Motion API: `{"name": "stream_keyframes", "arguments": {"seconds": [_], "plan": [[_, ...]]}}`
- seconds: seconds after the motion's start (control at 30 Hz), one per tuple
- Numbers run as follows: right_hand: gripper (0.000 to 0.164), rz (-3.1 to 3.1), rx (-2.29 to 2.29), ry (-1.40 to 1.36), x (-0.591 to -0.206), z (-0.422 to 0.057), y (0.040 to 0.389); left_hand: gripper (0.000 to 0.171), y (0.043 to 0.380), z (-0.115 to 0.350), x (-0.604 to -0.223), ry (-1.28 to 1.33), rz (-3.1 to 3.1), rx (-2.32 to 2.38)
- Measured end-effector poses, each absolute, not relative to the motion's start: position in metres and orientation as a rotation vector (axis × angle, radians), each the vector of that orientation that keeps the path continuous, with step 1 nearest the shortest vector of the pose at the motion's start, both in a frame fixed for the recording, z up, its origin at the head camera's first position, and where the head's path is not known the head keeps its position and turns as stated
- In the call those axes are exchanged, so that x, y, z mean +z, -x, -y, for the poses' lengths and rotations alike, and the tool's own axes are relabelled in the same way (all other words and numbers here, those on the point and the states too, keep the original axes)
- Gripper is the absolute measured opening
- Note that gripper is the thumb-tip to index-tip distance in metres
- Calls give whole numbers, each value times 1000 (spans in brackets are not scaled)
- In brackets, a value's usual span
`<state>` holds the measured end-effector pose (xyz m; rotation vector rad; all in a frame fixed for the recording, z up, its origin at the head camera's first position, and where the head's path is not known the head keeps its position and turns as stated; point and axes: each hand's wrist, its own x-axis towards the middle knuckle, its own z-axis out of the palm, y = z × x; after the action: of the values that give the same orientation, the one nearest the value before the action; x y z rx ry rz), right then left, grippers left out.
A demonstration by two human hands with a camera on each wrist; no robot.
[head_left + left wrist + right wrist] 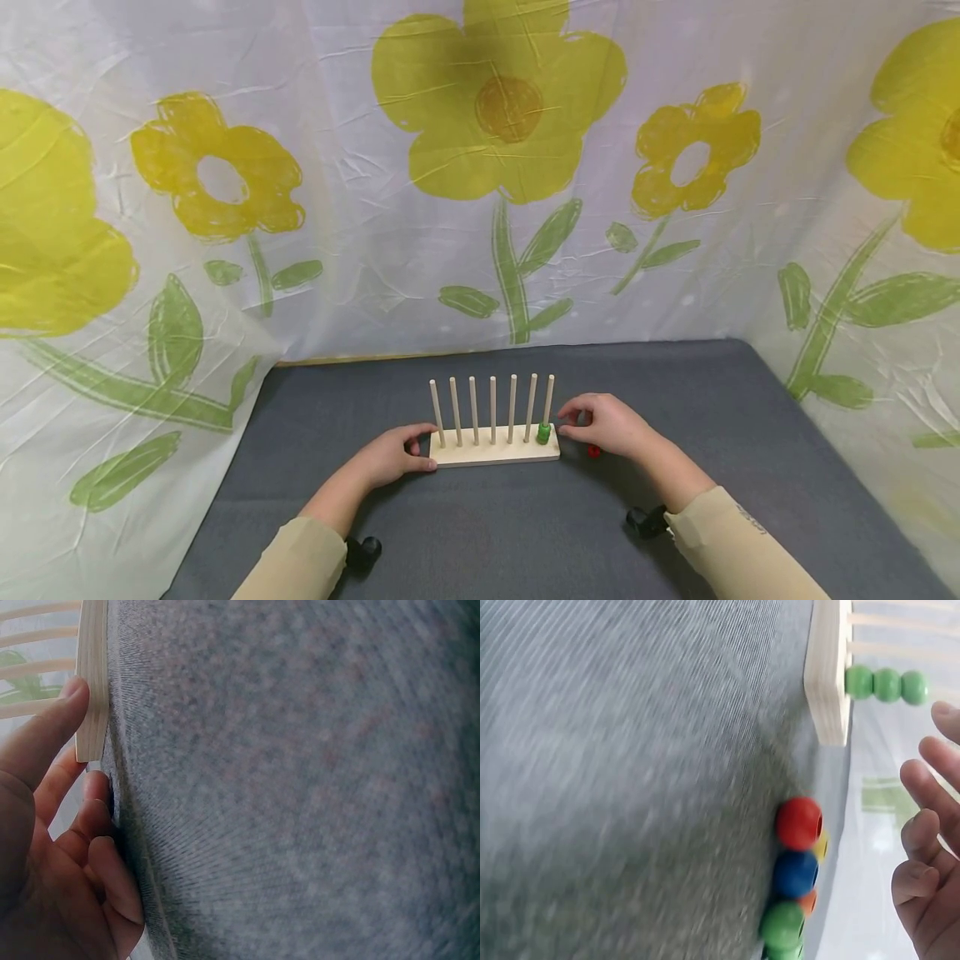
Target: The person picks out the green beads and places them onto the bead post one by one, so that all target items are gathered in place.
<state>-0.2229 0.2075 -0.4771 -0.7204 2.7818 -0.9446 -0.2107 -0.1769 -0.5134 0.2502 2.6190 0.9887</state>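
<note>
A pale, creased curtain (352, 275) with yellow flowers (442, 75) and green stems (512, 279) hangs behind the dark grey worktop (480, 533) and along both sides; a thin tan strip (360, 359) shows at back left.

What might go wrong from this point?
The loose beads lie near the right hand, so a brush could send them rolling. The left hand grips only one end of the wooden rack, so a bump near the green beads at the other end might swivel it.
</note>
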Motion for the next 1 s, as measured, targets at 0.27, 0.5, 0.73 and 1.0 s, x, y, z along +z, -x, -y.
{"name": "stream_keyframes", "arguments": {"seconds": [0.27, 0.5, 0.73, 1.0], "plan": [[24, -2816, -926, 693, -477, -229, 220, 60, 210, 177, -512, -244, -2620, 981], [23, -2832, -918, 598, -476, -254, 212, 61, 210, 177, -511, -234, -2619, 974], [23, -2859, -897, 501, -477, -283, 205, 61, 211, 176, -513, -229, -2623, 960], [25, -2876, -913, 443, -476, -308, 200, 60, 210, 177, -512, -247, -2619, 972]]}}
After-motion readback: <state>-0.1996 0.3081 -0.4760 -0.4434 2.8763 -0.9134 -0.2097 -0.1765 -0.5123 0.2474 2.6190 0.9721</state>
